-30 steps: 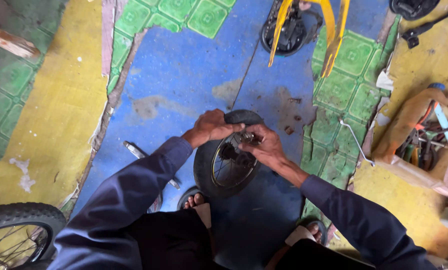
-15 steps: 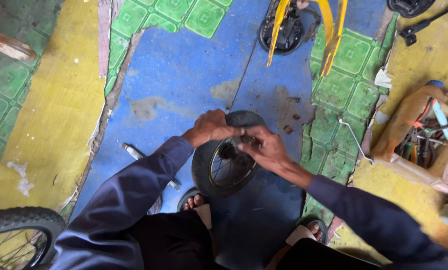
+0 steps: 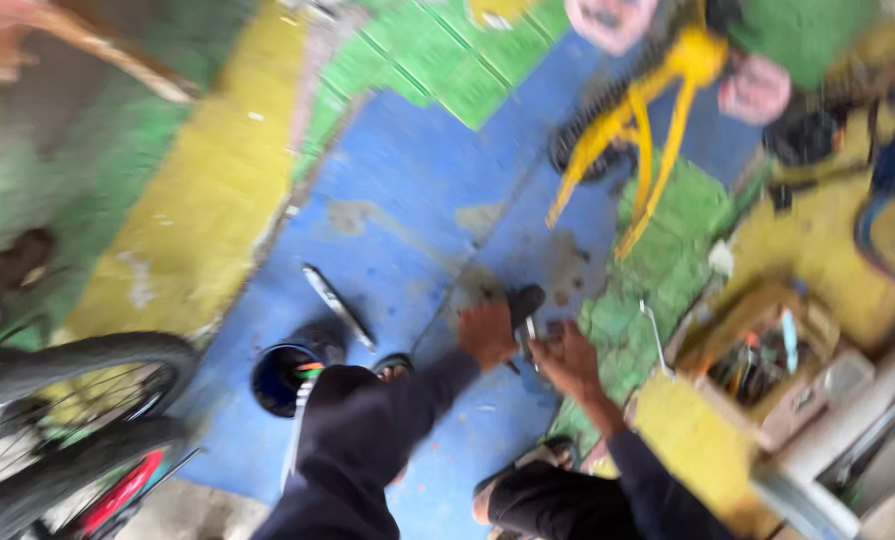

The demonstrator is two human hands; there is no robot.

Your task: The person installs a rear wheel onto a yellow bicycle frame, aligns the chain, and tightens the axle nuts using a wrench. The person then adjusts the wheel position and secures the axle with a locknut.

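Black small wheel (image 3: 524,300) gripped by left hand (image 3: 486,332); right hand (image 3: 568,358) touching, grip unclear.

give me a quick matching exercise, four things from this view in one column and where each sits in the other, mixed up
Things:
1. yellow frame
2. bicycle wheel
3. tool box
4. small tyre

Places:
A. bottom left corner of the view
B. between the left hand and right hand
C. top, right of centre, on the blue and green floor
D. right side, on the yellow floor

Pairs: 1-C, 2-A, 3-D, 4-B
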